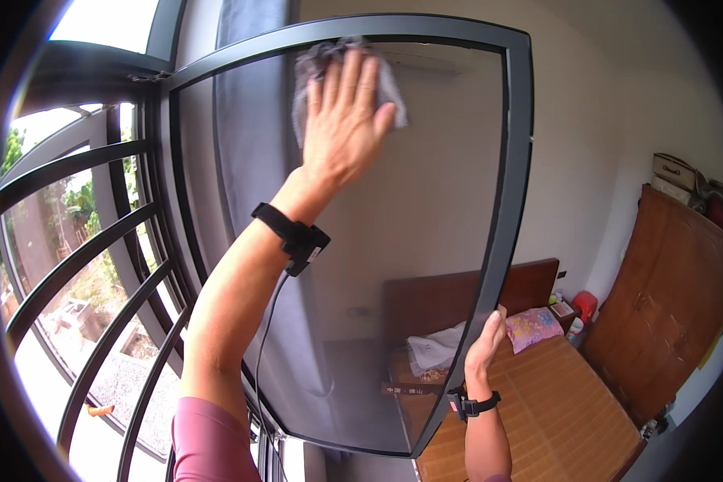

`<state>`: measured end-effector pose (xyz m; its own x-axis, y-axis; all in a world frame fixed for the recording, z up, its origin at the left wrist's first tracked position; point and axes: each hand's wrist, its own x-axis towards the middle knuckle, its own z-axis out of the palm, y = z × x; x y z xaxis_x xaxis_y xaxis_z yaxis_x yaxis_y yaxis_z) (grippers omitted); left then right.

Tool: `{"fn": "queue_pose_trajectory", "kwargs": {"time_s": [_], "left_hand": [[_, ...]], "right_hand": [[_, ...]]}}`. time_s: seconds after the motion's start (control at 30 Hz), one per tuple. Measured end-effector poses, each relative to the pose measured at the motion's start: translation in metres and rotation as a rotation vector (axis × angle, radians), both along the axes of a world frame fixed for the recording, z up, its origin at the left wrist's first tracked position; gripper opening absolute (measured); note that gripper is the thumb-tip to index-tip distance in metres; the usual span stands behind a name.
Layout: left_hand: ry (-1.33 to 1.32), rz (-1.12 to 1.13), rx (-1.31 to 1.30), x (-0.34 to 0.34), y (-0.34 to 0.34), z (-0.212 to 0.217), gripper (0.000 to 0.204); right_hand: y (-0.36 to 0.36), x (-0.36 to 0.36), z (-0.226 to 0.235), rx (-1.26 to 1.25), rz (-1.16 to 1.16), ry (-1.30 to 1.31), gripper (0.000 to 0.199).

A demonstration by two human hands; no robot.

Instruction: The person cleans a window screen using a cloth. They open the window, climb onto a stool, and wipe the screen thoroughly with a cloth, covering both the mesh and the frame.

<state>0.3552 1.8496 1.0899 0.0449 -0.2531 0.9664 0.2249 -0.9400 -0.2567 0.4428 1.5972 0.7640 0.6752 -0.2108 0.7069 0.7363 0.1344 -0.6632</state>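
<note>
Overhead, left hand (341, 112) spread flat on grey cloth (320, 68) against window screen (426, 201), right hand (485, 341) pinching its frame edge

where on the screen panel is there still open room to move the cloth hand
Open mesh lies below the left hand and cloth, down to the window screen bottom frame. It is tight at the top rail and by the right hand on the right edge.

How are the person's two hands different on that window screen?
The left hand is high up, spread flat and pressing a grey cloth on the screen panel; the right hand is low down with no cloth. The left hand lies on the mesh, while the right hand grips the dark frame's edge. Both wear a black wrist strap.
</note>
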Motion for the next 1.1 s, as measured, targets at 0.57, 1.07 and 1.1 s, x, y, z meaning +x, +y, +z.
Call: {"fn": "queue_pose_trajectory", "kwargs": {"time_s": [0.57, 1.07, 1.1], "left_hand": [[0.424, -0.186, 0.168, 0.022, -0.117, -0.192, 0.075], [0.115, 0.183, -0.385, -0.113, 0.182, -0.222, 0.081], [0.069, 0.16, -0.444, -0.121, 0.206, -0.211, 0.079]], "right_hand": [[-0.005, -0.006, 0.003, 0.004, 0.0, 0.004, 0.054], [-0.01, 0.031, -0.028, 0.092, 0.052, 0.104, 0.054], [-0.006, 0.036, -0.028, 0.103, -0.002, 0.058, 0.058]]}}
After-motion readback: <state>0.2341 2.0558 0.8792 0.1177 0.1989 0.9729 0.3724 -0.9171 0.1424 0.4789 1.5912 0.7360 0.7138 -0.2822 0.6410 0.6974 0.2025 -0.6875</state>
